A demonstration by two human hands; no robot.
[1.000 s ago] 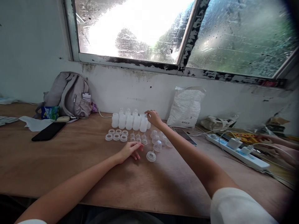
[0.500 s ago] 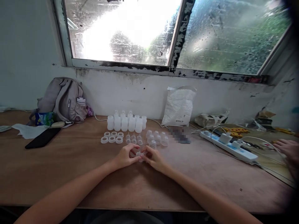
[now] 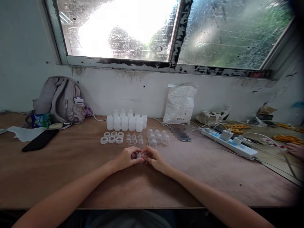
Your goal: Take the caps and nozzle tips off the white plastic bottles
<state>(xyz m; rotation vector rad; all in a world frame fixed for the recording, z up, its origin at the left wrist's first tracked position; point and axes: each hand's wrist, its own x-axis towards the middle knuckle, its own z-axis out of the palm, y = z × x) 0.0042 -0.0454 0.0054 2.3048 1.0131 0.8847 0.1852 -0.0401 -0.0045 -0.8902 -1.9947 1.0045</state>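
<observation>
Close together over the table, my left hand (image 3: pixel 128 157) and my right hand (image 3: pixel 153 157) are both closed on a small translucent bottle ring (image 3: pixel 139 155). Its side looks ribbed; fingers cover much of it, and I cannot tell whether a teat sits inside. Just beyond my hands lie several clear bottle teats (image 3: pixel 134 138). Left of them are several white bottle rings (image 3: pixel 111 139) in two rows. Clear dome caps (image 3: pixel 158 136) stand in a group to the right. Behind, frosted baby bottles (image 3: pixel 124 123) stand in rows, some at the back topped with teats.
A backpack (image 3: pixel 58 98), a black phone (image 3: pixel 40 140) and a white cloth (image 3: pixel 25 133) lie at left. A white plastic bag (image 3: pixel 180 103) leans on the wall. A power strip (image 3: pixel 229 144) with cables runs along the right. Another person's hand (image 3: pixel 295 150) is at the far right.
The ring has turned between my fingers, its ribbed side now facing me. The other person's hand at far right has drawn back toward the edge. The view has shifted slightly.
</observation>
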